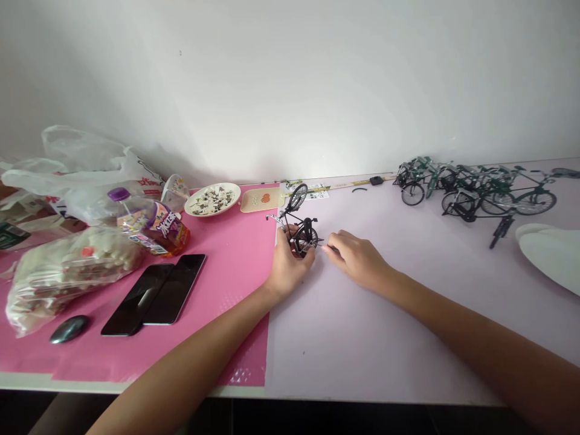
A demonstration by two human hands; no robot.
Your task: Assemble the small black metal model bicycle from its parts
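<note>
A small black model bicycle is tipped up on the table, with one wheel raised and the other low among my fingers. My left hand is closed around its lower wheel and frame. Just to the right, my right hand pinches something thin and dark that reaches toward the lower wheel; it is too small to name. Whether its tip touches the bicycle I cannot tell. Several other model bicycles, green and black, stand and lie tangled together at the back right.
A white plate sits at the right edge. A bowl of small parts and a beige tray are at the back. On the left lie two phones, a mouse, a drink bottle and a filled plastic bag.
</note>
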